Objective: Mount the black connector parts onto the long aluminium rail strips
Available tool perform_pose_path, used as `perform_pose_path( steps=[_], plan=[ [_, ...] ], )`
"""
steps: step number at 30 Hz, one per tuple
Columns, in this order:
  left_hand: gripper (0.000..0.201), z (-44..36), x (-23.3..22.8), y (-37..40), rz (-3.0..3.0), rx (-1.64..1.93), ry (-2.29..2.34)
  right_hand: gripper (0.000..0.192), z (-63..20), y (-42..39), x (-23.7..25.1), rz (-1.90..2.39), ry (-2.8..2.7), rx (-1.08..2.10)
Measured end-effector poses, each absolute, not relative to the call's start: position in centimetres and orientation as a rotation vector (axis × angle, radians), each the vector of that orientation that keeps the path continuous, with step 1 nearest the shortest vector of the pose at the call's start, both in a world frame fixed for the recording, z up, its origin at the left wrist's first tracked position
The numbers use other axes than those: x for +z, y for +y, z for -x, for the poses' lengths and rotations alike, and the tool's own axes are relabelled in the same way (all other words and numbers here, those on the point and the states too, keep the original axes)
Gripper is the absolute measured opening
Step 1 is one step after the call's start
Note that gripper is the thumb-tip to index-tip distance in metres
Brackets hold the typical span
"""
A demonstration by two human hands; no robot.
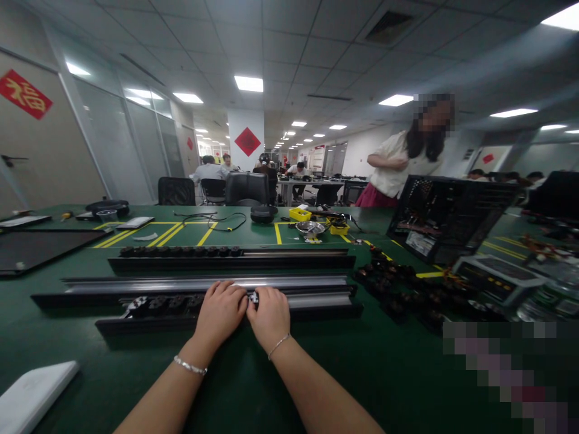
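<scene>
Both hands are at the nearest long black rail (328, 311), which lies crosswise on the table. My left hand (221, 310) curls over the row of black round parts (169, 304) seated in its channel; what its fingers grip is hidden. Close beside it, my right hand (270, 316) is closed with thumb and fingers on a small black-and-silver part (254, 298) showing between the two hands. Just behind lies a second rail (149, 284) with a bare metallic channel. A third rail (294, 261), farther back, has black round parts (181, 251) along its left half.
On the right lie a heap of black parts (393, 283), an open computer case (452, 211), a power supply (497, 280) and a plastic bottle (552, 298). A metal bowl (310, 228) and yellow bin (300, 214) stand behind. A person (393, 160) stands across the table (136, 361).
</scene>
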State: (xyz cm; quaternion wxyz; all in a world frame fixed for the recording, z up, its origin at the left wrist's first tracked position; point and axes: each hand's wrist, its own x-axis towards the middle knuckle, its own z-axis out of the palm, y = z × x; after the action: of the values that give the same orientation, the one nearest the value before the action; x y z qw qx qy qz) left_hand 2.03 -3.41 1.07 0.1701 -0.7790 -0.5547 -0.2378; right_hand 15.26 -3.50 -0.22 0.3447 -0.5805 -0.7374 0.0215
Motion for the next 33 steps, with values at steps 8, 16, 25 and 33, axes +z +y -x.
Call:
perform_pose_path(
  steps=[8,16,25,33],
  plan=[
    [0.025,-2.3,0.8,-3.2,2.236,-0.711,-1.517,0.019,-15.5,-3.6,-0.2,1.554,-1.869,0.078],
    [0.026,-2.6,1.2,-3.6,2.431,-0.725,-1.385,0.017,-16.2,-3.6,0.1,1.595,-1.839,0.073],
    [0.03,-3.0,1.2,-3.8,2.48,-0.697,-1.389,0.016,-16.6,-3.4,0.0,1.603,-1.82,0.087],
    [0.031,-2.9,1.1,-3.9,2.478,-0.718,-1.393,0.016,-16.5,-3.4,0.1,1.616,-1.809,0.098]
  ],
)
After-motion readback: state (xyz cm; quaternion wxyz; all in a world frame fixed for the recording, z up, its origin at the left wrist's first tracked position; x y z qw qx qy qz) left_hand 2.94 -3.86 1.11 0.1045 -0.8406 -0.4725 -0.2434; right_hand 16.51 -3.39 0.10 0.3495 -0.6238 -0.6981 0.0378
